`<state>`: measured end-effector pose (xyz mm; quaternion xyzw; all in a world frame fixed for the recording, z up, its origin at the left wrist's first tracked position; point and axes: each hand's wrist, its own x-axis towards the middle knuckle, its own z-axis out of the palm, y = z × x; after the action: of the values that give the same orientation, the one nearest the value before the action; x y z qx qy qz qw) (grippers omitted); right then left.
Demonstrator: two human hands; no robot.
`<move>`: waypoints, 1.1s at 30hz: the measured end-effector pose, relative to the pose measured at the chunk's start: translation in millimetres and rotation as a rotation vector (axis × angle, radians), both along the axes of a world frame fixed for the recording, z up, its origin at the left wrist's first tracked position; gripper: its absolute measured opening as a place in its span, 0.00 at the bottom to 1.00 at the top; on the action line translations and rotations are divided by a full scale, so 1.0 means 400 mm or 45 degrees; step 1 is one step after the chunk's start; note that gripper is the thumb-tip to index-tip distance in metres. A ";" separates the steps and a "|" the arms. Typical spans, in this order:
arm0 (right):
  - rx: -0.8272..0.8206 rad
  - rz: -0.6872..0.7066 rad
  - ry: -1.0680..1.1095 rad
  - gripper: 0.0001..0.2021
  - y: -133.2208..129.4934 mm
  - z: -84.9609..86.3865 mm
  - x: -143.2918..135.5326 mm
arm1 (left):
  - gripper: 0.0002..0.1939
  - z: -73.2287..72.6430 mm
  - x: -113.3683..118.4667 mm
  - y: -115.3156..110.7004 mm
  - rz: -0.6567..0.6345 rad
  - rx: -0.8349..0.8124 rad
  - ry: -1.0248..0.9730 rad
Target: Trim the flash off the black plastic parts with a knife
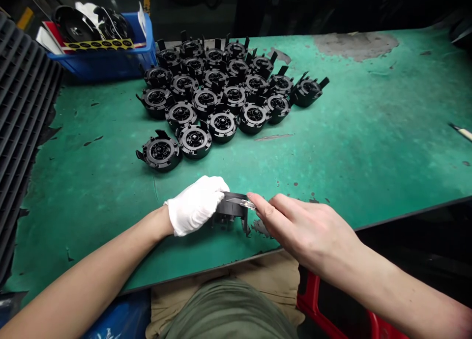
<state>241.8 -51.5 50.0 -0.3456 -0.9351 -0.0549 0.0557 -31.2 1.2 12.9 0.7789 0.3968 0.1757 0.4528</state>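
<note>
Dark grey ribbed panel [25,108] at far left, well out from the left hand. Blue bin [106,65] next, beyond the left hand and off to its left; dark round pieces and a white one inside. Batch of black round housings [222,124] sits past both hands, packed close, clips up on many; nearest one in the batch is just ahead of the left hand, slightly left.

Left hand [199,206], white glove, closed on the left end of a black part [232,210], which is on edge between the two hands, clips pointing down. Small knife [245,203] next: blade across the part's side wall; can't tell if it's cutting in. Right hand [302,226], bare, pinched narrow on the knife, handle mostly hidden in the grip. Red stool [312,299] below the right hand. Pale-handled tool [463,132] far right, well beyond that hand on the green tabletop [368,132].
</note>
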 end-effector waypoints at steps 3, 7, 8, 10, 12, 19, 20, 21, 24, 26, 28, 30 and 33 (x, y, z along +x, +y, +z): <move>0.016 0.011 -0.012 0.25 -0.003 0.005 -0.003 | 0.19 -0.014 -0.005 0.000 -0.005 0.009 -0.029; 0.015 0.020 -0.032 0.25 -0.005 0.013 -0.001 | 0.20 -0.027 -0.007 0.001 0.000 0.025 -0.032; 0.013 0.022 -0.041 0.25 -0.004 0.014 0.001 | 0.20 -0.029 -0.007 0.001 0.000 0.028 -0.032; 0.009 0.026 -0.058 0.25 -0.003 0.015 0.005 | 0.20 -0.031 -0.006 0.001 -0.006 0.033 -0.032; 0.004 0.033 -0.062 0.26 -0.001 0.016 0.007 | 0.20 -0.031 -0.006 0.002 -0.019 0.041 -0.032; -0.116 0.195 0.111 0.21 -0.026 0.032 0.007 | 0.20 -0.029 -0.006 0.008 -0.048 0.080 -0.042; -0.147 0.203 0.148 0.21 -0.031 0.033 0.010 | 0.20 -0.028 -0.005 0.008 -0.056 0.074 -0.033; -0.165 0.176 0.178 0.20 -0.033 0.032 0.014 | 0.20 -0.027 -0.004 0.008 -0.059 0.069 -0.023; -0.135 0.010 0.197 0.18 -0.029 0.020 0.025 | 0.20 -0.021 0.001 0.007 -0.034 0.057 0.007; -0.131 -0.056 0.185 0.17 -0.021 0.009 0.028 | 0.18 -0.015 0.004 0.006 -0.017 0.048 0.024; -0.172 -0.072 0.185 0.16 -0.013 0.002 0.026 | 0.17 -0.009 0.008 0.007 -0.023 0.039 0.043; -0.201 -0.078 0.195 0.16 -0.009 0.000 0.023 | 0.17 -0.004 0.011 0.009 -0.052 0.048 0.077; -0.192 -0.073 0.194 0.16 -0.011 0.001 0.020 | 0.18 -0.002 0.013 0.012 -0.098 0.078 0.142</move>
<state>250.0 -55.7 50.5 -0.3784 -0.9194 0.0407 0.0988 -26.1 6.0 12.3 0.8156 0.3856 0.1267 0.4123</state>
